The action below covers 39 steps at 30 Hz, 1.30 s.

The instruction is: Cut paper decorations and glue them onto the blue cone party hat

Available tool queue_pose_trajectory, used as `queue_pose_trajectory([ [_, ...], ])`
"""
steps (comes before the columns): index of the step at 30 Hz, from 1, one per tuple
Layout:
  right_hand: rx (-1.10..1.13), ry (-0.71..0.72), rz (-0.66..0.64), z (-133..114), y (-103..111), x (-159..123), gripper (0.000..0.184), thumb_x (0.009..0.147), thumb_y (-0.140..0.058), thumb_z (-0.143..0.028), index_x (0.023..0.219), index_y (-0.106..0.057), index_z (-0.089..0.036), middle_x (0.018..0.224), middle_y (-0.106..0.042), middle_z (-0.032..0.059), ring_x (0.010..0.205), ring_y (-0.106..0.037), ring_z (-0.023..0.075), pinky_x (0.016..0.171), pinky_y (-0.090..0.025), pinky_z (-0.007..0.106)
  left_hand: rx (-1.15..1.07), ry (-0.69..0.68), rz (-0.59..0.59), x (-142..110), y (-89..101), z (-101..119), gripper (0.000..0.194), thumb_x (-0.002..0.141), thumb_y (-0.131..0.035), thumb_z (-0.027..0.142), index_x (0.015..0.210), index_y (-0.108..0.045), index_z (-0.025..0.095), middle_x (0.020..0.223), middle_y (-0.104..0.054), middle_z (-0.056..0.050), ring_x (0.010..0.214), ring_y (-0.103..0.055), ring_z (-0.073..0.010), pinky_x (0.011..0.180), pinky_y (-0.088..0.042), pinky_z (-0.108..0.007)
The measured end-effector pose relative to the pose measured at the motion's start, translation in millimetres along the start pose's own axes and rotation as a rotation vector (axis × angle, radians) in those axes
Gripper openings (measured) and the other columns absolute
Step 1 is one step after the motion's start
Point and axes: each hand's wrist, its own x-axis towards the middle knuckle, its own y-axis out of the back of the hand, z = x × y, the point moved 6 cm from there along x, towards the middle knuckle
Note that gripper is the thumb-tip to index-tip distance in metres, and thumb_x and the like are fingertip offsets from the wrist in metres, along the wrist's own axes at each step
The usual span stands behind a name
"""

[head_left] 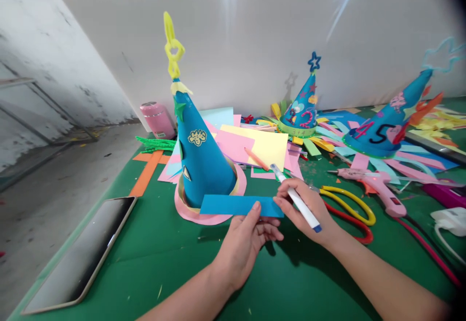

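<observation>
Pinched under the thumb of my left hand [242, 245] is a blue paper strip [233, 205], held level above the table. My right hand [307, 209] grips a white marker [302, 207] with a blue end, and its fingertips touch the strip's right end. Just behind the strip stands a tall blue paper cone hat [204, 156] with a pink brim, a yellow pipe-cleaner top and small cut-out decorations. Part of its brim is hidden by the strip.
A tablet [83, 253] lies at the left edge. Scissors [349, 214] and a pink glue gun [374, 185] are on the right. Behind are paper sheets [269, 146], two more decorated hats [300, 109], a pink bottle [158, 119] and a white partition [236, 59].
</observation>
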Motion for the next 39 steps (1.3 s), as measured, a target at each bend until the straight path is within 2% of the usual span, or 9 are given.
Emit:
queue_pose_trajectory([
  [5, -0.015, 0.038, 0.081, -1, 14, 3, 0.013, 0.078, -0.054, -0.022, 0.087, -0.045, -0.024, 0.073, -0.053, -0.0019, 0.059, -0.052, 0.0109, 0.056, -0.043, 0.02, 0.561, -0.153, -0.159, -25, -2.3, 1, 0.021, 0.081, -0.048, 0.03, 0.087, -0.058, 0.013, 0.073, -0.059, -0.006, 0.058, -0.056, -0.0127, 0.058, -0.044, -0.027],
  [9, -0.045, -0.03, -0.109, 7, 9, 1, 0.009, 0.081, -0.05, -0.024, 0.087, -0.044, -0.025, 0.068, -0.05, -0.0035, 0.054, -0.048, 0.0111, 0.05, -0.039, 0.021, 1.168, -0.951, -0.386, -62, -16.9, 18, 0.021, 0.08, -0.046, 0.024, 0.095, -0.058, 0.015, 0.082, -0.062, -0.01, 0.071, -0.056, -0.0177, 0.063, -0.045, -0.03],
  [12, -0.117, -0.087, -0.237, 15, 5, -5, 0.008, 0.081, -0.049, -0.026, 0.086, -0.044, -0.025, 0.065, -0.049, -0.0048, 0.053, -0.047, 0.0111, 0.05, -0.039, 0.021, 1.49, -1.173, -0.353, -65, -19.0, 13, 0.028, 0.084, -0.039, 0.026, 0.103, -0.055, 0.014, 0.093, -0.064, -0.012, 0.086, -0.057, -0.023, 0.075, -0.044, -0.037],
  [17, -0.266, -0.064, -0.26, 24, -2, -8, 0.007, 0.08, -0.048, -0.024, 0.085, -0.044, -0.024, 0.067, -0.057, -0.0033, 0.055, -0.055, 0.0121, 0.053, -0.042, 0.022, 1.922, -0.869, -0.478, -38, -19.0, -9, 0.059, 0.083, -0.036, 0.046, 0.126, -0.038, 0.005, 0.132, -0.039, -0.019, 0.122, -0.033, -0.0315, 0.094, -0.032, -0.045],
  [22, -0.411, 0.025, -0.262, 26, -9, -3, 0.005, 0.08, -0.049, -0.023, 0.085, -0.05, -0.023, 0.076, -0.062, 0.0008, 0.068, -0.06, 0.016, 0.061, -0.044, 0.025, 2.027, -0.65, -0.46, -17, -2.7, -16, 0.07, 0.082, -0.028, 0.053, 0.134, -0.024, 0.007, 0.14, -0.023, -0.018, 0.128, -0.017, -0.0322, 0.099, -0.02, -0.051],
  [25, -0.413, -0.007, -0.129, 25, 2, -2, 0.007, 0.082, -0.048, -0.024, 0.087, -0.052, -0.022, 0.08, -0.064, 0.0032, 0.074, -0.06, 0.0175, 0.068, -0.045, 0.029, 2.061, -0.669, -0.471, -13, 5.5, -21, 0.072, 0.082, -0.025, 0.056, 0.134, -0.024, 0.008, 0.14, -0.025, -0.017, 0.129, -0.016, -0.0323, 0.1, -0.016, -0.05],
  [29, -0.051, -0.228, 0.059, 30, 20, -7, 0.014, 0.086, -0.045, -0.03, 0.098, -0.048, -0.024, 0.074, -0.063, 0.0003, 0.063, -0.057, 0.0132, 0.06, -0.046, 0.024, 2.105, -0.805, -0.412, -15, 8.8, -26, 0.07, 0.081, -0.023, 0.058, 0.131, -0.033, 0.009, 0.138, -0.03, -0.015, 0.129, -0.016, -0.03, 0.101, -0.008, -0.047],
  [33, 0.294, -0.328, 0.076, 34, 20, -12, 0.018, 0.087, -0.042, -0.035, 0.1, -0.05, -0.025, 0.069, -0.06, -0.001, 0.058, -0.051, 0.0119, 0.054, -0.043, 0.022, 2.088, -0.896, -0.263, -16, 9.9, -25, 0.068, 0.081, -0.021, 0.06, 0.124, -0.045, 0.013, 0.132, -0.042, -0.012, 0.128, -0.019, -0.0271, 0.102, -0.003, -0.046],
  [39, 0.538, -0.37, 0.081, 48, 16, -18, 0.032, 0.087, -0.037, -0.041, 0.106, -0.056, -0.023, 0.066, -0.052, 0.0009, 0.061, -0.043, 0.0143, 0.055, -0.035, 0.027, 2.005, -1.005, -0.234, -11, 9.7, -21, 0.067, 0.081, -0.022, 0.06, 0.118, -0.05, 0.012, 0.128, -0.047, -0.012, 0.126, -0.023, -0.0255, 0.102, -0.004, -0.044],
])
